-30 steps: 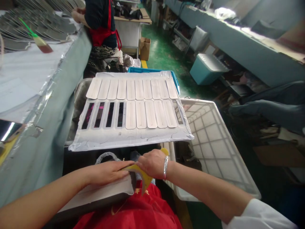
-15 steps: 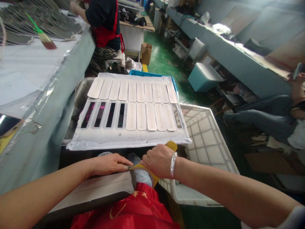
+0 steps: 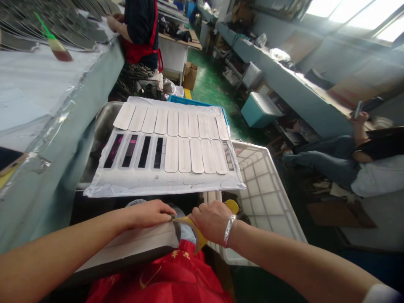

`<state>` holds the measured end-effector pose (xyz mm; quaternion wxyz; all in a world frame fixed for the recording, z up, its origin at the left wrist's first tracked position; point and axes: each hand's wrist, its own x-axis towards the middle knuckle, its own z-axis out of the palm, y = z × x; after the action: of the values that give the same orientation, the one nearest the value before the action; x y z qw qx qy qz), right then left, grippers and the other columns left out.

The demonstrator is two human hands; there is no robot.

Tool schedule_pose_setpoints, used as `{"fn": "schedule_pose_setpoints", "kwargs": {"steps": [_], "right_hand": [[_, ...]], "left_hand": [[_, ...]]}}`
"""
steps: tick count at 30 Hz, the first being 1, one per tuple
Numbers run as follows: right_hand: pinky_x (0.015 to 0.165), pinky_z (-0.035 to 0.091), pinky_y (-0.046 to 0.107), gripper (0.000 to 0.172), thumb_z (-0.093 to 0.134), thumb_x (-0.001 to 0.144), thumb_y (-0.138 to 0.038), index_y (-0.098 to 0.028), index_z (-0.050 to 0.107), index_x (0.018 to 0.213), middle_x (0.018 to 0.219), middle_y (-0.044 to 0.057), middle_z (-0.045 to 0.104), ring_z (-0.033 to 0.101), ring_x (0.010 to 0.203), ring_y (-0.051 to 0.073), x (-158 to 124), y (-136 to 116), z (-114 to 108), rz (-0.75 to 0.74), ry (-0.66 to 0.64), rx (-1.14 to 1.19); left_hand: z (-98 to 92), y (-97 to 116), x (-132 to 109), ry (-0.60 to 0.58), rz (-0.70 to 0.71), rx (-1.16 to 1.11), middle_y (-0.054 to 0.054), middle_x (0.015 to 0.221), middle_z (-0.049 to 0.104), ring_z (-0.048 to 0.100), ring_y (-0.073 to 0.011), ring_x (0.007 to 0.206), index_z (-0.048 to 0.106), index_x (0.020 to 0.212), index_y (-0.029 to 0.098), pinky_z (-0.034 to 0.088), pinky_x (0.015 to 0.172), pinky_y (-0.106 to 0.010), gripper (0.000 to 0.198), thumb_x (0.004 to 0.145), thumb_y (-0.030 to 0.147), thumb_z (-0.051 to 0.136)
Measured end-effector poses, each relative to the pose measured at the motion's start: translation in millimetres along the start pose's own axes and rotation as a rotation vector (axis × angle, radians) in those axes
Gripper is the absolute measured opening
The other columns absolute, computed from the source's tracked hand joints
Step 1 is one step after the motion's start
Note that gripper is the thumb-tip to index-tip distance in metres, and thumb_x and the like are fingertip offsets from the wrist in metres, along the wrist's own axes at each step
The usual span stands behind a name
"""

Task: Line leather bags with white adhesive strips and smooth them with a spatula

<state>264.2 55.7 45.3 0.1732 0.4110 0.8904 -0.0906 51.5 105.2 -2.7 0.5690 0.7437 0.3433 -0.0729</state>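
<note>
My right hand (image 3: 211, 221) is closed round a yellow strip (image 3: 199, 240); its exact kind is unclear. A rounded end of it sticks out past my wrist side, and a narrow tip reaches left. My left hand (image 3: 148, 213) meets that tip with thumb and fingers pinched together. Below my left forearm lies a long dark block with a whitish top (image 3: 132, 244), over my lap. Just beyond my hands, a white-covered board (image 3: 139, 183) carries two rows of pale rounded strips (image 3: 172, 155). Several dark slots (image 3: 144, 152) show at the front row's left.
A white plastic crate (image 3: 261, 176) stands to the right of the board. At left is a covered table (image 3: 63, 84) with a glue brush (image 3: 58, 49) and stacked grey pieces. A co-worker in a red apron (image 3: 139, 50) stands ahead; another person sits at right.
The view has swung slightly right. My right hand still grips the yellow strip, and my left fingers have curled down a little at its tip. The co-worker's hands have come together.
</note>
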Motion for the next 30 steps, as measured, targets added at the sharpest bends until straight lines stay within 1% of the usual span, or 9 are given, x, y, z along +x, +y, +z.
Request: {"fn": "schedule_pose_setpoints", "kwargs": {"steps": [7,9,12,14,16,18,21,25,30], "right_hand": [[0.059,0.038,0.031,0.04,0.025,0.094,-0.039,-0.018,0.058,0.085,0.078,0.008,0.064,0.061,0.07,0.021,-12.3,-17.4,13.0,0.289,-0.021,0.196],[0.057,0.036,0.028,0.044,0.022,0.094,-0.041,-0.017,0.057,0.08,0.074,0.006,0.063,0.059,0.067,0.018,-23.2,-17.9,23.8,0.402,-0.006,0.385],[0.055,0.034,0.023,0.037,0.03,0.092,-0.037,-0.016,0.052,0.072,0.07,0.002,0.058,0.052,0.064,0.012,-45.1,-21.6,50.4,0.475,0.023,0.809],[0.052,0.033,0.021,0.025,0.043,0.086,-0.033,-0.015,0.05,0.07,0.068,0.0,0.054,0.048,0.062,0.01,-58.0,-27.5,68.9,0.457,-0.002,1.055],[0.05,0.033,0.019,0.02,0.052,0.081,-0.032,-0.015,0.047,0.072,0.068,-0.001,0.051,0.047,0.06,0.008,-66.3,-34.7,82.0,0.408,-0.01,1.208],[0.048,0.035,0.017,0.022,0.054,0.081,-0.036,-0.016,0.044,0.079,0.071,-0.002,0.052,0.049,0.057,0.008,-69.6,-40.7,87.9,0.34,-0.027,1.357],[0.042,0.04,0.018,0.029,0.05,0.082,-0.044,-0.018,0.037,0.086,0.076,-0.001,0.055,0.053,0.048,0.008,-68.6,-44.1,86.4,0.248,-0.155,1.58],[0.037,0.043,0.02,0.032,0.053,0.08,-0.045,-0.019,0.036,0.089,0.078,-0.001,0.055,0.055,0.044,0.009,-60.4,-40.7,79.3,0.194,-0.217,1.626],[0.04,0.043,0.021,0.027,0.059,0.078,-0.036,-0.019,0.041,0.09,0.074,0.001,0.061,0.057,0.048,0.012,-40.7,-36.7,70.9,0.197,-0.231,1.473]], "left_hand": [[22.2,15.7,-1.0,0.134,-0.032,0.09,-0.003,0.107,0.067,0.058,-0.0215,0.102,0.066,0.103,0.02,0.04,0.091,-0.031,0.041,0.076,0.018,0.036],[25.1,17.7,-8.7,0.148,-0.025,0.09,-0.003,0.117,0.063,0.055,-0.0199,0.109,0.06,0.113,0.019,0.037,0.096,-0.03,0.043,0.079,0.021,0.034],[30.5,17.8,-25.2,0.146,-0.041,0.15,-0.009,0.139,0.042,0.039,-0.023,0.126,0.036,0.136,0.015,0.027,0.105,-0.035,0.062,0.08,0.042,0.043],[38.4,19.1,-33.2,0.161,-0.061,0.293,-0.013,0.145,0.031,0.031,-0.0282,0.13,0.025,0.14,0.014,0.023,0.107,-0.041,0.087,0.069,0.053,0.057],[49.3,22.3,-35.1,0.213,-0.079,0.463,-0.016,0.144,0.032,0.033,-0.032,0.128,0.024,0.14,0.012,0.025,0.105,-0.044,0.098,0.06,0.052,0.065],[60.2,25.8,-32.3,0.276,-0.083,0.581,-0.018,0.137,0.04,0.041,-0.0323,0.12,0.025,0.14,0.01,0.031,0.101,-0.044,0.095,0.061,0.045,0.064],[71.6,26.1,-26.5,0.363,-0.038,0.688,-0.017,0.129,0.047,0.047,-0.0298,0.11,0.022,0.14,0.009,0.035,0.096,-0.04,0.089,0.064,0.036,0.059],[78.2,15.5,-24.6,0.44,0.024,0.767,-0.017,0.13,0.043,0.045,-0.03,0.109,0.016,0.142,0.012,0.033,0.095,-0.042,0.09,0.065,0.032,0.058],[81.0,4.0,-26.2,0.476,0.078,0.779,-0.015,0.131,0.04,0.042,-0.0296,0.113,0.001,0.143,0.019,0.03,0.097,-0.042,0.098,0.066,0.03,0.061]]}}
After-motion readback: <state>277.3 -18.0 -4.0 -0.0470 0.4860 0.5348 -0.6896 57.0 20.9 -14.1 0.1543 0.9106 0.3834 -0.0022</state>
